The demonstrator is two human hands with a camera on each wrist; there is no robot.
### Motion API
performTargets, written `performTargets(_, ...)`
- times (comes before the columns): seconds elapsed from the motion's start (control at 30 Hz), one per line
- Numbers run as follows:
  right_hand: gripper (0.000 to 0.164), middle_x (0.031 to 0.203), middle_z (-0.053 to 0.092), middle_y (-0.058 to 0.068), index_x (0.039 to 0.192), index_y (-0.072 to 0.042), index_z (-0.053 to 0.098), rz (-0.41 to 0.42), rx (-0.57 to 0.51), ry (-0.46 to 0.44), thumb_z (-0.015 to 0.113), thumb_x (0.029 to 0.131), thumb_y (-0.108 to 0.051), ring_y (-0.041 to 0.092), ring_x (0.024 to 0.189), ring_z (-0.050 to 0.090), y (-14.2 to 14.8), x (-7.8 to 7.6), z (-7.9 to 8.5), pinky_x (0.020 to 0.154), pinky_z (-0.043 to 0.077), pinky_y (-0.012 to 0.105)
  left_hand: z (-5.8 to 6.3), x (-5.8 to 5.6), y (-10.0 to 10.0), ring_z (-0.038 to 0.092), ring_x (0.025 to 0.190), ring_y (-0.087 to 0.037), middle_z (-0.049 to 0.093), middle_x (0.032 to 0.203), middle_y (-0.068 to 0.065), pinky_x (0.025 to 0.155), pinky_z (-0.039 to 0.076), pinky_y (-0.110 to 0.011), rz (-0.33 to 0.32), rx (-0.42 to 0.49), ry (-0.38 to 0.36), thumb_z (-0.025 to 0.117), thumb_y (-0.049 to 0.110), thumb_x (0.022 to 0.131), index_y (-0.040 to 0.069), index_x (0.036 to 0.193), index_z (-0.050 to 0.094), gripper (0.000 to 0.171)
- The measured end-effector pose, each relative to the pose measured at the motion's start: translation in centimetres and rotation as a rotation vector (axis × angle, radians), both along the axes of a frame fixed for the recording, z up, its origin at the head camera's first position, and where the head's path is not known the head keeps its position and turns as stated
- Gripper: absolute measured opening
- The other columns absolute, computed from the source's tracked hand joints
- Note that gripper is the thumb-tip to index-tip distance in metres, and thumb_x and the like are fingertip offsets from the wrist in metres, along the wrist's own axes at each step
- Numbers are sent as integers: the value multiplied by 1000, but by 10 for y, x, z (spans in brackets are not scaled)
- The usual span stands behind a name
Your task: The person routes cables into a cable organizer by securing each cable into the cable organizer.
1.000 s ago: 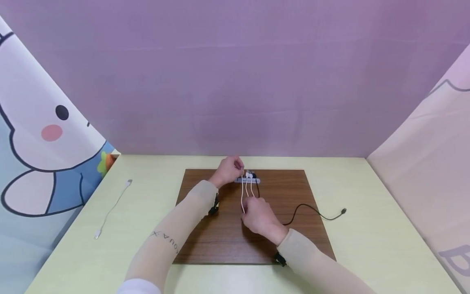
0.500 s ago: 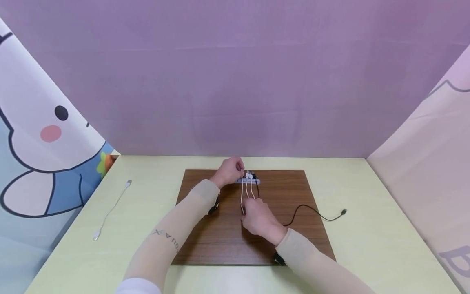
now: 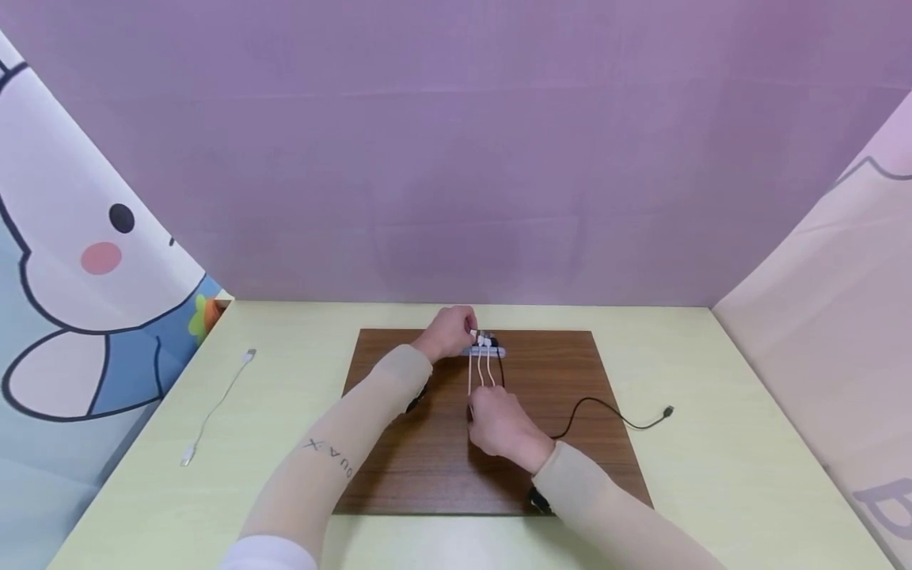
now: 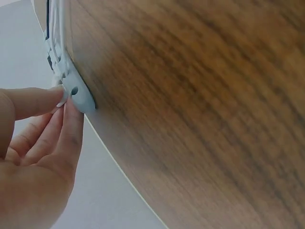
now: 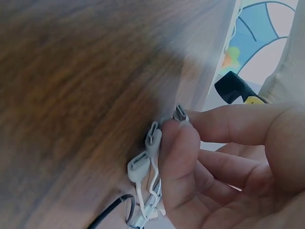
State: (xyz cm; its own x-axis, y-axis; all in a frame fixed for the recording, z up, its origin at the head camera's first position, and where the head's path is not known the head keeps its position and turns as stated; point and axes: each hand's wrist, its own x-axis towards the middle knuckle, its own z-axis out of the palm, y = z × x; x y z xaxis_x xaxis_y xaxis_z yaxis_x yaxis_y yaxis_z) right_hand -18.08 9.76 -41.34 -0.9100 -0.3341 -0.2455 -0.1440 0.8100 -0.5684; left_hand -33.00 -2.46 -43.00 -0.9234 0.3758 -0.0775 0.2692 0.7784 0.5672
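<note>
At the far edge of a brown wooden board (image 3: 420,467) sits a pale blue cable holder (image 3: 492,351) with white cables and a black cable running over it. My left hand (image 3: 449,332) pinches a white USB cable between thumb and fingertips at the holder's left end. In the left wrist view the holder's end hole (image 4: 75,90) shows right beside those fingertips. Nearer me, my right hand (image 3: 502,423) pinches a white cable's small metal-tipped plug (image 5: 180,114). Beside it two more white plugs (image 5: 152,136) lie close to the board, outside the grip.
A loose white USB cable (image 3: 217,405) lies on the pale yellow table (image 3: 734,475) to the left. A black cable (image 3: 606,402) curves off the board's right side, its plug on the table. A purple backdrop (image 3: 456,158) stands behind the table.
My left hand has shifted slightly right and toward me at the holder, still pinching the white cable. My right hand has stayed almost in place.
</note>
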Motion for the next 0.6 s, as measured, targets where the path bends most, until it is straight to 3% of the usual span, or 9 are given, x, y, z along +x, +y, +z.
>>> performTargets(0.27, 9, 65, 56, 7, 85, -2, 64, -7, -11, -16, 64, 94, -1, 16, 48, 54, 0, 2, -1, 42, 45, 26, -1, 1, 2, 61, 91, -22, 66, 100, -10, 81, 54, -33, 17, -62, 8, 65, 5, 97, 2, 108, 67, 12)
performTargets(0.43, 11, 67, 56, 5, 85, -2, 64, 29, -8, 63, 68, 94, -4, 14, 51, 55, 0, 4, -5, 44, 47, 26, -2, 2, 2, 62, 97, -23, 68, 110, -12, 88, 54, -35, 4, -124, 20, 60, 10, 101, 1, 113, 69, 18)
performTargets(0.6, 11, 69, 56, 3, 84, -2, 65, 50, 14, 128, 71, 92, -5, 14, 54, 55, 1, 5, -8, 45, 48, 26, 0, 5, 1, 60, 88, -21, 68, 106, -12, 81, 53, -33, -30, -150, 64, 58, 9, 101, 0, 112, 68, 18)
